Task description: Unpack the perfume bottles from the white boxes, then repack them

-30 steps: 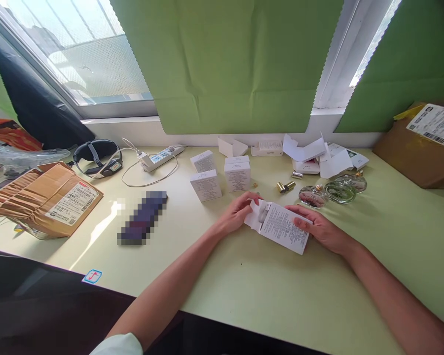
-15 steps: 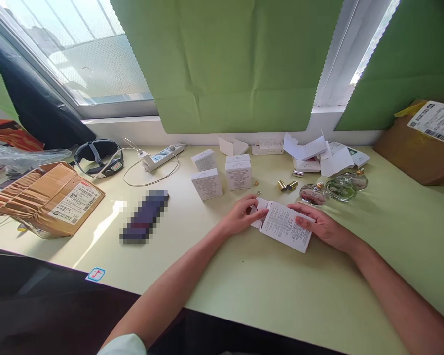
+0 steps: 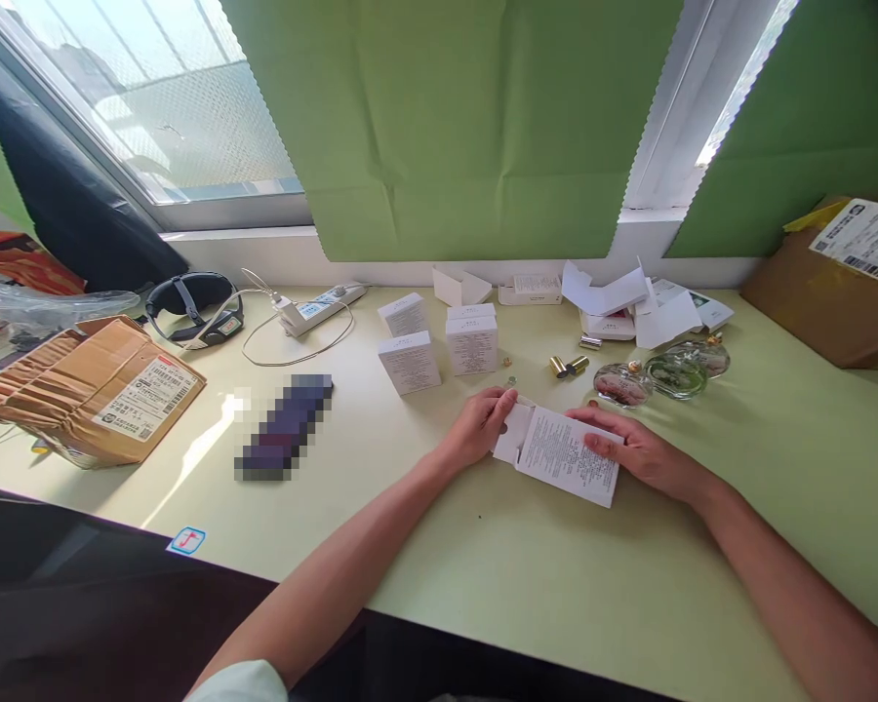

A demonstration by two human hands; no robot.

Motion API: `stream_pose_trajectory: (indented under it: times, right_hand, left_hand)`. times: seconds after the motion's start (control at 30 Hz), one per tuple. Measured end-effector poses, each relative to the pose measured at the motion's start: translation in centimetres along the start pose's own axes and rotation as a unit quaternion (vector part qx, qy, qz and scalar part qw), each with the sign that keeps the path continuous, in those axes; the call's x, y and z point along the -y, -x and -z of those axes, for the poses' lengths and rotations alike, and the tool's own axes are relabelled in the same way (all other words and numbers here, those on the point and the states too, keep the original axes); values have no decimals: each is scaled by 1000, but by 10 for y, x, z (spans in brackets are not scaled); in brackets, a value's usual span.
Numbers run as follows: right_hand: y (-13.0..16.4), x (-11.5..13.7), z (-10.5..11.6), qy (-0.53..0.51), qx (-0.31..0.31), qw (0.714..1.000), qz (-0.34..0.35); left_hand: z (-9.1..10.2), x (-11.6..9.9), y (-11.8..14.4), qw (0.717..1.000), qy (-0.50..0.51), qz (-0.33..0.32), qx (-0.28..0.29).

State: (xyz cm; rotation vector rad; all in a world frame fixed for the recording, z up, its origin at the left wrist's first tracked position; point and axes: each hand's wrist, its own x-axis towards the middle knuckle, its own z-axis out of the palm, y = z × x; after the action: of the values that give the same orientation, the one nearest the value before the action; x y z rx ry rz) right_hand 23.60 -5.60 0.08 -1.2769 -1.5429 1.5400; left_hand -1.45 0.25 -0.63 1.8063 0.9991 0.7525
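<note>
A small white printed carton (image 3: 567, 456) lies tilted between my hands just above the table, its left end flap folded out. My right hand (image 3: 640, 453) grips the carton's right part, thumb across the printed face and fingers behind. At the other end my left hand (image 3: 479, 426) pinches the opened flap (image 3: 513, 434) between thumb and fingers. Beyond the hands stand several upright white cartons (image 3: 472, 346) with similar print. To the right rest glass perfume bottles (image 3: 621, 385) and two gold caps (image 3: 558, 368). What the held carton contains is hidden.
Opened white cartons and flaps (image 3: 607, 295) lie along the back by the wall. A power strip (image 3: 322, 310), a head strap device (image 3: 194, 310) and a torn brown parcel (image 3: 142, 395) are on the left. A blurred dark object (image 3: 285, 426) lies left of centre. A brown box (image 3: 834, 292) stands at right.
My left hand has shifted slightly left and drawn the flap outward, so more of it shows. The carton has tilted a little; my right hand keeps its grip.
</note>
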Motion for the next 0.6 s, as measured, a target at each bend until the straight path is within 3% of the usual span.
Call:
stream_pose_trajectory:
  times: [0.1,0.23,0.33,0.47,0.6]
  right_hand:
    - [0,1,0,3,2,1000,-12]
    - [-1,0,1,-1,1,1000,-14]
    - [-3,-3,2,-8,-4,1000,-11]
    - [-4,-4,0,-19,-32,999,15]
    - [-1,3,-7,10,-88,993,73]
  left_hand:
    - [3,-5,2,1000,10,11,23]
    - [17,-10,3,993,14,-12,121]
    - [24,-8,3,986,26,-19,162]
    - [25,-4,3,981,81,7,175]
    - [21,-6,5,982,129,53,128]
